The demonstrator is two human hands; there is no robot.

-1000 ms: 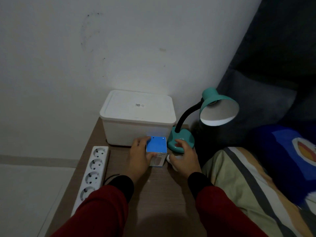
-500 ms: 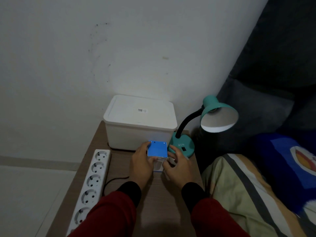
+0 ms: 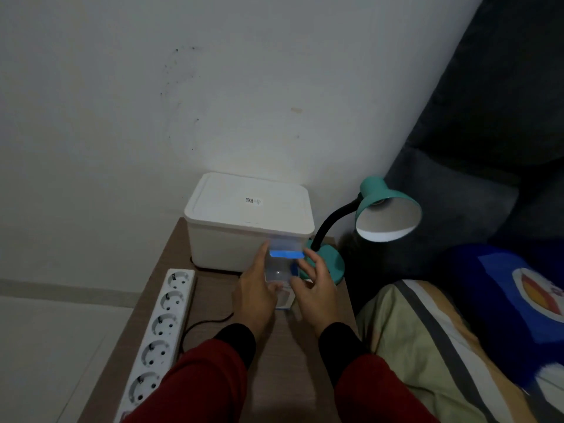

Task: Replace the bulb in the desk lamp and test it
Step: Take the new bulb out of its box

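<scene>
Both hands' fingers [image 3: 265, 257] clamped on the open bulb box [image 3: 282, 271] beside the lamp [image 3: 332, 264]

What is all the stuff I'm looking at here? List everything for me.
bulb box: one, blue and white, top flap open, on the table in front of the storage box, between both hands
desk lamp: one, teal with a black neck, at the table's right rear corner
storage box: one, white, lidded, at the back of the table by the wall
power strip: one, white, along the table's left edge
cable: one, black, beside the power strip
table: one, brown wood
bedding: striped and blue, at right
left hand: one, red sleeve, holds the bulb box
right hand: one, red sleeve, fingers at the box's right side
</scene>
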